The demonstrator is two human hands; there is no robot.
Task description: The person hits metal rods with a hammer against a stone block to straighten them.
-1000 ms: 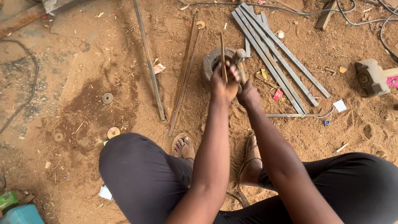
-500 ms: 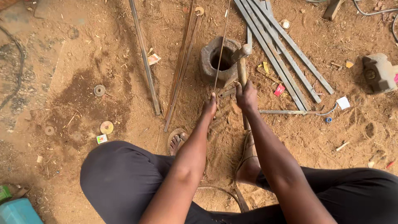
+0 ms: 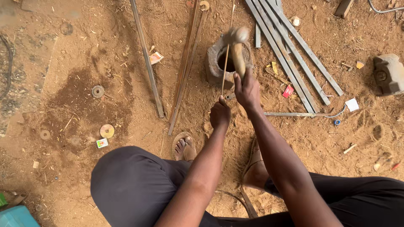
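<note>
Here the left hand [image 3: 220,114] pinches a thin, stiff, probably whippy rod [image 3: 227,50] low down, while the right hand [image 3: 247,89] grips a heavy-headed hammer [image 3: 238,48] by its handle.

Grey metal bars [image 3: 294,63] lie beside scattered grinding discs [image 3: 107,131] on dirt.

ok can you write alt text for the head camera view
Seen from above, a seated person's right hand grips a blurred wooden-handled hammer over a round rusty metal ring block on sandy ground, while the left hand holds a thin metal rod upright against it. Long grey steel bars lie to the right.
</note>
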